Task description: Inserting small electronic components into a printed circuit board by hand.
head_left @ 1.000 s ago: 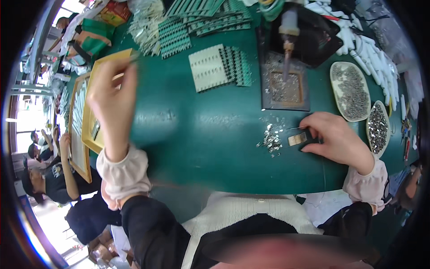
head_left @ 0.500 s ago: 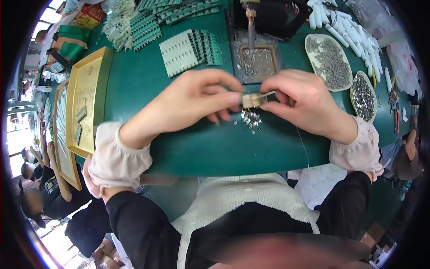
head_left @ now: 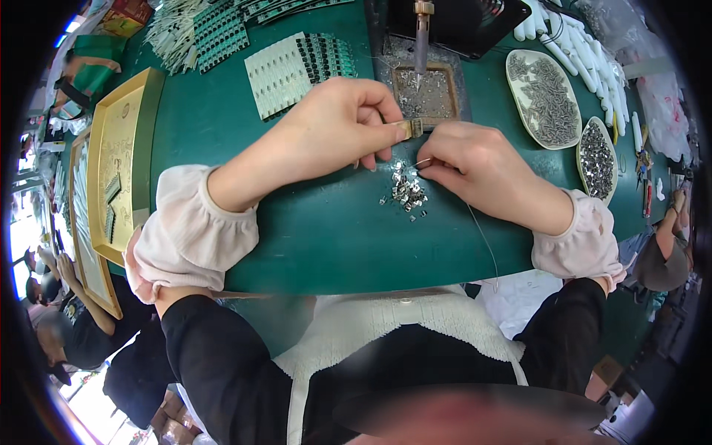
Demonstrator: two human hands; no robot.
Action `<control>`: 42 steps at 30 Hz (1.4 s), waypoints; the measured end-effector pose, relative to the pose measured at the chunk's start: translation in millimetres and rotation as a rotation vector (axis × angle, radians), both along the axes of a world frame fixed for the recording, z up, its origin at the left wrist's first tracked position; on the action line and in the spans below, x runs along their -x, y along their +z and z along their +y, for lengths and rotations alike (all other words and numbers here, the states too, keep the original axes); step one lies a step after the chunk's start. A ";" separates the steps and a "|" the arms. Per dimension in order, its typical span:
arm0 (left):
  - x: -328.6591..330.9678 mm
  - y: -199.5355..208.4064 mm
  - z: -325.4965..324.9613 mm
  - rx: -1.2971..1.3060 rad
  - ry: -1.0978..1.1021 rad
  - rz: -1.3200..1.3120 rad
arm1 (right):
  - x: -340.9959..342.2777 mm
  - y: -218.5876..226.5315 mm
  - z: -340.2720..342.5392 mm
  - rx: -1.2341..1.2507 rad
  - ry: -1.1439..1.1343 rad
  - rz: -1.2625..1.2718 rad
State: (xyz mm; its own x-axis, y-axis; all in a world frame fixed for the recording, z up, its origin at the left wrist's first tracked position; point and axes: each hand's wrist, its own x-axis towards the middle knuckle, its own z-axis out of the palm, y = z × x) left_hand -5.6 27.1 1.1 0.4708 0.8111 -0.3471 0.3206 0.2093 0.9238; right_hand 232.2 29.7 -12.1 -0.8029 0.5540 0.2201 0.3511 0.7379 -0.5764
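Observation:
My left hand (head_left: 334,130) pinches a small yellowish block (head_left: 412,129) between thumb and fingers, its end just in front of the solder-flecked tray (head_left: 453,93). With thumb and forefinger together, my right hand (head_left: 486,159) grips a thin silvery wire (head_left: 488,245) that looks like solder wire. Its short end points toward the left hand, apart from the block, and the rest trails down past the table's front edge. Just below both hands lies a small heap of shiny metal pieces (head_left: 409,190). Beyond them an upright soldering iron (head_left: 422,37) points down over the tray.
To the right stand a dish of grey pins or screws (head_left: 545,96) and a dish of shiny metal parts (head_left: 597,159), with white tubes (head_left: 586,67) behind. Green-and-white circuit panels (head_left: 278,74) lie at the back left. A yellow box (head_left: 141,167) is at the left; other people sit beyond.
My left hand has moved slightly up with the block, toward the tray. My right hand has drawn away from the block and shifted a little down and left, keeping the wire.

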 end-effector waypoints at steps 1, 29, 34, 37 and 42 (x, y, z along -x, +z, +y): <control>0.2 -1.6 -2.3 0.015 0.038 -0.020 | 0.2 4.3 0.1 0.008 -0.004 -0.003; 7.9 -9.7 -11.6 0.445 0.020 -0.441 | 10.2 12.6 -1.6 0.107 -0.089 0.284; 9.0 -2.8 -12.8 0.456 0.042 -0.447 | 10.7 16.4 2.0 -0.013 -0.063 0.256; 6.3 -2.7 -11.5 0.480 0.044 -0.442 | 8.2 14.1 5.6 -0.180 0.001 0.267; 7.8 -0.6 -14.2 0.448 0.027 -0.440 | 7.1 27.6 2.4 0.003 -0.073 0.194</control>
State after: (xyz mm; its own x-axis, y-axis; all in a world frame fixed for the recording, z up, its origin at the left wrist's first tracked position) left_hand -13.4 12.9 0.6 0.6282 0.6454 -0.4345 -0.0801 0.6091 0.7890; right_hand 225.1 32.1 15.5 -0.7031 0.6105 0.3647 0.2862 0.7124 -0.6408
